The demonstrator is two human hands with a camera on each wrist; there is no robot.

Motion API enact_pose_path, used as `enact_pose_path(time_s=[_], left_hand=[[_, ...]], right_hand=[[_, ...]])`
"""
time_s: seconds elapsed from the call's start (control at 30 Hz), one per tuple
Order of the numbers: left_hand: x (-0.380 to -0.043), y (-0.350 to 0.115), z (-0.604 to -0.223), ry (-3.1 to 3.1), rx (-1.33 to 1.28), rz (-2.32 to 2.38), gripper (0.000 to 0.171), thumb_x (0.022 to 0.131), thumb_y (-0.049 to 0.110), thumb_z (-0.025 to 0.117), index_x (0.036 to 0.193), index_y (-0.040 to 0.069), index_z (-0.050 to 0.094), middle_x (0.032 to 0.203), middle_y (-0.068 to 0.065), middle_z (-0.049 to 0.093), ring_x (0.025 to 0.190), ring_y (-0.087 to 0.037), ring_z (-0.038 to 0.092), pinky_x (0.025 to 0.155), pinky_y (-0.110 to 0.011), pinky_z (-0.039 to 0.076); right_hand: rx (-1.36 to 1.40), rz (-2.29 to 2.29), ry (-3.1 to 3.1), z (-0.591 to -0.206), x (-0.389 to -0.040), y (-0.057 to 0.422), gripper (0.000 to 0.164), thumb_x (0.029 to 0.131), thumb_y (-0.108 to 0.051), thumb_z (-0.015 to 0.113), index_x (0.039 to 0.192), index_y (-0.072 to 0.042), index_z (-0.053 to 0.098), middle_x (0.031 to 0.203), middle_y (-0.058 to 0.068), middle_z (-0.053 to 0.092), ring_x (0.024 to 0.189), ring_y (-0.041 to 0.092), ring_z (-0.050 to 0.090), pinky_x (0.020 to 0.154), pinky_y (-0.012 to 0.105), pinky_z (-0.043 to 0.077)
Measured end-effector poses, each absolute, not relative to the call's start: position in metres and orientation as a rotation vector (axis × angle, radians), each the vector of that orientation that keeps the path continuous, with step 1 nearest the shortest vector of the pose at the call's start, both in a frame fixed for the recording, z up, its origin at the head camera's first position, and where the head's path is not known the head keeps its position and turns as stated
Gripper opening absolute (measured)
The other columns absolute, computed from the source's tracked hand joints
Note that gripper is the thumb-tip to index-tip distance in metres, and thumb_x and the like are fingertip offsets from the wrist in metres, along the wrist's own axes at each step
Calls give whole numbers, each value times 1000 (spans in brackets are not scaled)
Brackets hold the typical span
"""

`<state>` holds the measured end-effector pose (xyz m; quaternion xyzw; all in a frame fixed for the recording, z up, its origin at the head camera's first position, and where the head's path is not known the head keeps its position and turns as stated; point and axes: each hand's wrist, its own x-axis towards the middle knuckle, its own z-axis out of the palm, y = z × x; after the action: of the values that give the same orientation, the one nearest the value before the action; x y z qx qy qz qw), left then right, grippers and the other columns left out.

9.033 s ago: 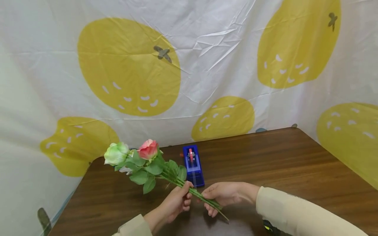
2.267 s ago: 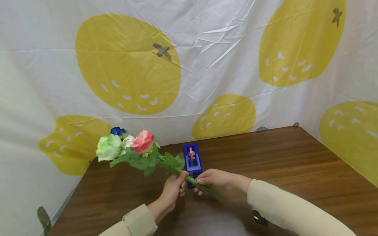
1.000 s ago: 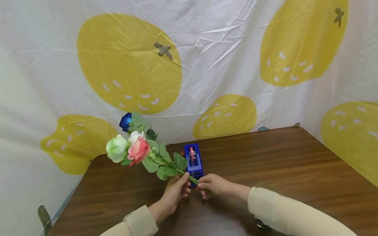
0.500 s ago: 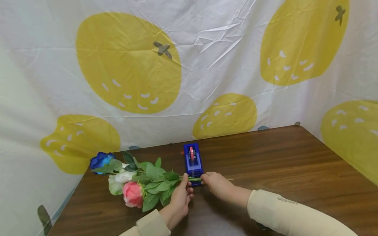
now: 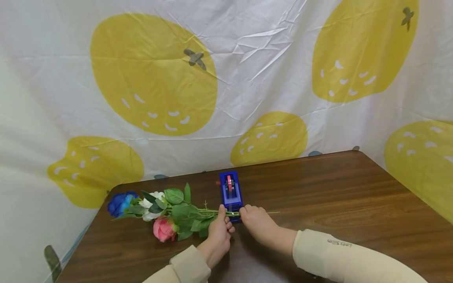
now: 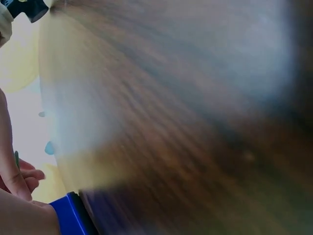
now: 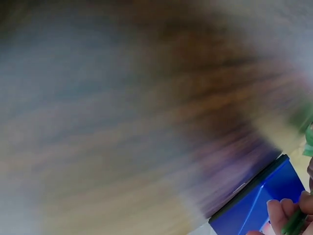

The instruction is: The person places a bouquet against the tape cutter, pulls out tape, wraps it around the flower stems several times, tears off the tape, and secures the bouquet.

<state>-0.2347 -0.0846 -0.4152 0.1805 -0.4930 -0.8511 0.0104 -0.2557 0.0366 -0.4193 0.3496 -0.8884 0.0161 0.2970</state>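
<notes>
The left hand (image 5: pixel 218 236) grasps the stems (image 5: pixel 232 214) just below the leaves (image 5: pixel 185 212), thumb up on the near side, while the right hand (image 5: pixel 260 226) grips them farther along, with a thin end poking out beyond its knuckles. Held at two places like this, the bundle lies nearly level and presumably cannot fan apart. Its heads, the blue flower (image 5: pixel 120 203), white flower (image 5: pixel 150 216) and pink flower (image 5: pixel 164 229), spread at the left side of the table (image 5: pixel 336 196), which probably takes their weight.

Between the hands, the stems cross the near end of the dispenser (image 5: pixel 231 198), whose tape (image 5: pixel 229 183) runs toward the person, so its front faces the work. Both wrist views are blurred, so I cannot tell whether the stems touch the dispenser or pass just above it.
</notes>
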Motion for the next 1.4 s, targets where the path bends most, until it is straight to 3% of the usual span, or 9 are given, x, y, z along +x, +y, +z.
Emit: enact_pose_path(time_s=[0.17, 0.37, 0.57, 0.77, 0.93, 1.2, 1.4], left_hand=[[-235, -88, -415, -1567, 506, -2660, 31, 97, 34, 42, 73, 13, 41, 60, 7, 32, 51, -2, 29, 49, -14, 29], [-236, -94, -413, -1606, 375, -2702, 20, 98, 27, 39, 84, 14, 43, 60, 7, 31, 51, -2, 27, 50, -13, 26], [-240, -101, -416, -1606, 230, -2799, 15, 97, 30, 39, 90, 16, 40, 63, 6, 30, 54, -3, 27, 52, -15, 25], [-244, -112, -421, -1718, -14, -2850, 10, 97, 28, 37, 91, 22, 43, 68, 6, 34, 59, -5, 32, 58, -18, 26], [-245, -119, -421, -1791, -133, -2887, 11, 96, 27, 38, 91, 23, 48, 70, 6, 40, 64, -6, 37, 59, -20, 29], [-239, -125, -417, -1972, -239, -2828, 14, 97, 18, 43, 89, 26, 51, 73, 6, 45, 67, -7, 41, 59, -20, 31], [-236, -122, -416, -1991, -77, -2774, 6, 96, 19, 46, 101, 20, 49, 74, 6, 45, 64, -6, 42, 58, -20, 32]], right_hand=[[959, 255, -2490, -411, -254, 36, 16, 83, -6, 63, 76, -4, 48, 65, 5, 47, 54, 20, 51, 45, 32, 41], [860, 931, -2943, -387, -263, 36, 31, 93, -25, 52, 72, -3, 55, 58, 2, 49, 50, 15, 46, 47, 28, 38], [682, 1621, -3193, -376, -283, 44, 36, 97, -29, 45, 92, 1, 63, 63, 3, 59, 48, 12, 53, 47, 27, 45], [842, 2160, -3183, -389, -306, 60, 34, 97, -26, 43, 98, 4, 60, 67, 1, 57, 53, 9, 50, 54, 24, 45], [1003, 2439, -3128, -394, -317, 68, 26, 97, -20, 44, 96, -1, 61, 68, -2, 55, 58, 7, 48, 57, 20, 42], [699, 2640, -3084, -400, -318, 67, 20, 95, -9, 46, 87, -5, 64, 65, -2, 58, 58, 7, 50, 58, 20, 42], [623, 2659, -3015, -405, -311, 63, 23, 94, -5, 46, 79, -8, 64, 62, -2, 57, 57, 8, 49, 55, 20, 40]])
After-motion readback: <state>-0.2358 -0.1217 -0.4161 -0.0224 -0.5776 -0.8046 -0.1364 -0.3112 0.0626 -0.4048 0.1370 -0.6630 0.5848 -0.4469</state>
